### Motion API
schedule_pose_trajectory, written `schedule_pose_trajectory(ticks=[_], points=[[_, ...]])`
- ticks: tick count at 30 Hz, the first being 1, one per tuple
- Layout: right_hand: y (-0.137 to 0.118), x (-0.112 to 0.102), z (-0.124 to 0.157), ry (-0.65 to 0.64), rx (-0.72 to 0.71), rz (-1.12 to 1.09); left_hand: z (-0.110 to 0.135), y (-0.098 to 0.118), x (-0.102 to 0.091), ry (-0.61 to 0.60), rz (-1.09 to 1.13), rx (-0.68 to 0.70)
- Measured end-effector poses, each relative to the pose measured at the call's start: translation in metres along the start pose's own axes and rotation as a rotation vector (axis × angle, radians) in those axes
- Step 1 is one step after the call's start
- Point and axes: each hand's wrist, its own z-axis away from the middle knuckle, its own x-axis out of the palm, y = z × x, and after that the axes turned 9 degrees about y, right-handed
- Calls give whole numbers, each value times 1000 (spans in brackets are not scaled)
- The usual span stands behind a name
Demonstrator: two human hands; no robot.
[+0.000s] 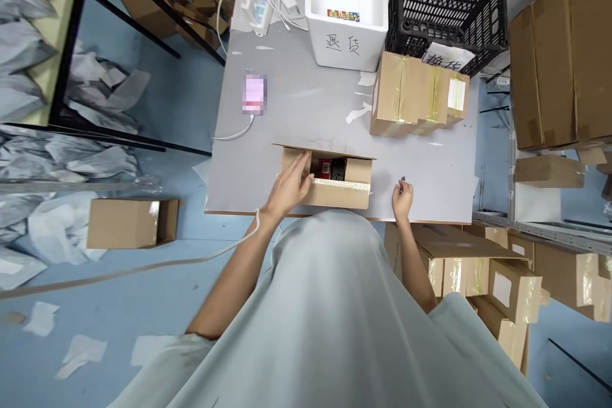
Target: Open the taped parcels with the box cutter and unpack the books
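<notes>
An open cardboard box (pixel 335 192) sits at the near edge of the grey table (pixel 296 115), with a red and a dark item inside (pixel 329 169). My left hand (pixel 289 188) rests on the box's left end, fingers stretched over its flap and edge. My right hand (pixel 402 197) is to the right of the box on the table, fingers curled around a small dark object (pixel 403 178) that I cannot name.
A taped cardboard box (pixel 415 95), a white foam bin (pixel 345 9) and a black plastic crate (pixel 447 6) stand at the back. A phone (pixel 254 94) on a cable lies left. Cartons stack on shelves (pixel 557 64) at right; a box (pixel 131 222) sits on the floor.
</notes>
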Motion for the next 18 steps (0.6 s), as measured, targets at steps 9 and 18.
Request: schedule_pose_trajectory(ticks=[9, 18], points=[[-158, 13, -11, -560, -723, -196, 50, 18, -27, -110, -73, -2], [-179, 53, -14, -720, -815, 259, 100, 19, -13, -409, -180, -20]])
